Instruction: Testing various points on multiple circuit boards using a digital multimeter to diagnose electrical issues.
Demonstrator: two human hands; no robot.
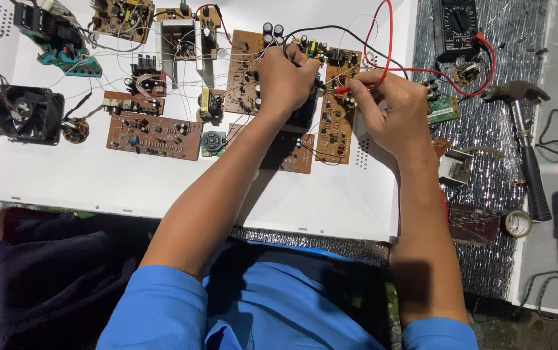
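Okay, head view, the only one. Landmark: the tall brown board (338, 107) under both hands, lying on the white panel (162, 188).

Left hand (286, 79) sits at the board's upper left edge, fingers curled tight; the black lead (331, 29) runs in there, so probably pinched on the black probe, but the tip is hidden, cannot tell for sure. Right hand (392, 110) is at the board's right edge, thumb and forefinger closed on the red probe (344, 89), tip touching the board's upper middle.

Meter (457, 26) lies up and right of the board, on the foil mat (486, 168). Hammer (525, 142) is further right, well apart.

My read on doing it well: brace both wrists on the panel, keep each tip on one joint only, keep the red lead (386, 39) slack off neighbouring parts, glance at the meter without shifting hands.
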